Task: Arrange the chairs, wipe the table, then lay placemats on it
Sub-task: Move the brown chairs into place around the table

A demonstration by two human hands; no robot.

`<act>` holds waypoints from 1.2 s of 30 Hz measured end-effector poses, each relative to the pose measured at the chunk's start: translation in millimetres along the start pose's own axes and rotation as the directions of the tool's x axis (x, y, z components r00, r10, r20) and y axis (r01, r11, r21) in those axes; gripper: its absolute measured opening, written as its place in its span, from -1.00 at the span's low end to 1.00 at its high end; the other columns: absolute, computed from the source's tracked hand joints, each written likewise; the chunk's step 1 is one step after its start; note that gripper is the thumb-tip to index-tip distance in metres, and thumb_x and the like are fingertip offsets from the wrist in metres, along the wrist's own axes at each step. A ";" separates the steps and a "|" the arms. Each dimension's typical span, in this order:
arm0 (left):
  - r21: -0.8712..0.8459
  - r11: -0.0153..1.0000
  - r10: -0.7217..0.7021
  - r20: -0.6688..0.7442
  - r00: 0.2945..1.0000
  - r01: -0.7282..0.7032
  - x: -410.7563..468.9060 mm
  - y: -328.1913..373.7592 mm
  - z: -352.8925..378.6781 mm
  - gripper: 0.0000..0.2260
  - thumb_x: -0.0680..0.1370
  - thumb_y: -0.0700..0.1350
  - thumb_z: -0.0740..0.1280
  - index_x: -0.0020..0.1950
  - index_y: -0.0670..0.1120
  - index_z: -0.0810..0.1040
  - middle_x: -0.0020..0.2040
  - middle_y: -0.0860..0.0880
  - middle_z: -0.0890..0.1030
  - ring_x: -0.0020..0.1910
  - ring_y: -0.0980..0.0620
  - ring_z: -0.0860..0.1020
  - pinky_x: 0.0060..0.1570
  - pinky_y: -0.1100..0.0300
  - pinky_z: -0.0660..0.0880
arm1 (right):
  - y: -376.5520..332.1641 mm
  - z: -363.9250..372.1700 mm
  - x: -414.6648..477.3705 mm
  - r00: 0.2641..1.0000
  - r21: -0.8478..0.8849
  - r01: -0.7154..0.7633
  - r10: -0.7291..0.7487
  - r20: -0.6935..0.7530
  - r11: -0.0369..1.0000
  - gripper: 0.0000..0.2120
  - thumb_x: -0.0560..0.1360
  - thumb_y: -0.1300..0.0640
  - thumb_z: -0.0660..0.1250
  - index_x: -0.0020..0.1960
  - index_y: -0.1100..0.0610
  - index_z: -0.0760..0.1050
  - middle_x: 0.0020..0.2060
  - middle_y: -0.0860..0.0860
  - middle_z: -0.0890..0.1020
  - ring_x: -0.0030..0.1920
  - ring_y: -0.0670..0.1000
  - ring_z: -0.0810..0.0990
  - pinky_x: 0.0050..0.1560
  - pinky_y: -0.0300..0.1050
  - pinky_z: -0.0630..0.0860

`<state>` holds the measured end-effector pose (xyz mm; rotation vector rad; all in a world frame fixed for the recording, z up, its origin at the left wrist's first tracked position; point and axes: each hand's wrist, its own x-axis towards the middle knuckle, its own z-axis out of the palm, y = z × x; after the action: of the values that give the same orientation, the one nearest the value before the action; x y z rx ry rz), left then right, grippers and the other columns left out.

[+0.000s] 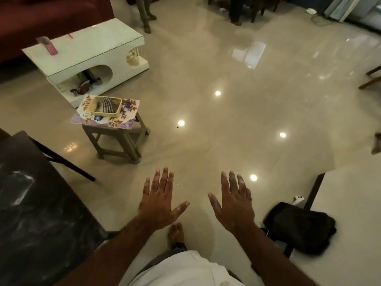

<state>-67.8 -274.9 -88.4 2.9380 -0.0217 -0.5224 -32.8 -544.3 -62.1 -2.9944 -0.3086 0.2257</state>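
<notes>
Placemats [128, 106] wait on a stool [119, 139] beyond the fingers [164, 178] of the left hand [159, 205]. It and the right hand [234, 207] hover empty, fingers spread. Arranging chairs [371, 79] seems the step due.

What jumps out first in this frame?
The left hand and right hand, both spread flat and holding nothing, low centre over the glossy floor. Left of them, a small stool carries floral placemats and a beige tray with a checked cloth in it. A dark table fills the lower-left corner.
</notes>
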 end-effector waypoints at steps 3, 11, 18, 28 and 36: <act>0.004 1.000 -0.006 0.016 1.000 0.006 39.0 -14.3 -17.3 0.06 0.54 0.65 -0.23 0.76 -0.08 -0.37 0.70 -0.10 -0.53 0.72 -0.18 -0.43 0.69 -0.28 -0.31 | -5.7 -6.8 52.2 1.000 0.007 0.005 -0.005 0.024 1.000 -0.17 0.70 -0.42 -0.01 0.79 0.07 0.07 0.75 0.20 0.20 0.73 0.31 0.18 0.61 0.33 0.30; -0.056 0.993 -0.101 0.012 0.995 0.101 153.3 -45.0 -44.1 0.08 0.54 0.66 -0.20 0.78 -0.10 -0.27 0.74 -0.13 -0.44 0.74 -0.21 -0.38 0.70 -0.32 -0.26 | -5.9 -8.2 192.4 0.997 0.024 0.060 -0.061 0.038 0.998 -0.15 0.69 -0.46 -0.03 0.78 0.07 0.14 0.74 0.20 0.23 0.70 0.32 0.24 0.57 0.35 0.36; -0.078 0.985 -0.159 -0.033 0.987 0.156 275.7 -58.7 -90.2 0.09 0.51 0.67 -0.24 0.78 -0.08 -0.29 0.72 -0.11 -0.47 0.73 -0.21 -0.40 0.69 -0.32 -0.27 | 5.0 -24.0 343.6 0.985 0.058 0.171 -0.173 0.031 0.984 -0.16 0.69 -0.43 0.00 0.78 0.09 0.16 0.73 0.20 0.24 0.69 0.33 0.25 0.55 0.37 0.40; -0.123 0.947 -0.316 -0.182 0.931 0.298 421.1 -110.2 -162.1 0.04 0.57 0.63 -0.09 0.79 -0.05 -0.26 0.76 -0.08 -0.41 0.75 -0.21 -0.35 0.70 -0.37 -0.16 | -30.6 -59.6 566.1 0.932 0.019 0.363 -0.363 -0.019 0.932 -0.14 0.70 -0.42 0.07 0.80 0.10 0.07 0.78 0.19 0.05 0.75 0.34 0.10 0.59 0.37 0.30; -0.169 0.932 -0.354 -0.247 0.902 0.319 553.8 -218.2 -225.5 0.02 0.60 0.60 -0.04 0.81 -0.09 -0.12 0.80 -0.12 -0.24 0.78 -0.24 -0.18 0.70 -0.39 -0.06 | -124.7 -68.3 746.8 0.885 -0.010 0.465 -0.465 0.009 0.885 -0.07 0.68 -0.43 0.14 0.81 0.08 -0.05 0.80 0.16 -0.10 0.77 0.32 -0.01 0.61 0.36 0.27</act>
<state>526.8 -48.3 -102.7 2.8701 0.5422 -0.1424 677.0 -272.7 -79.0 -2.8164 -1.0130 0.1812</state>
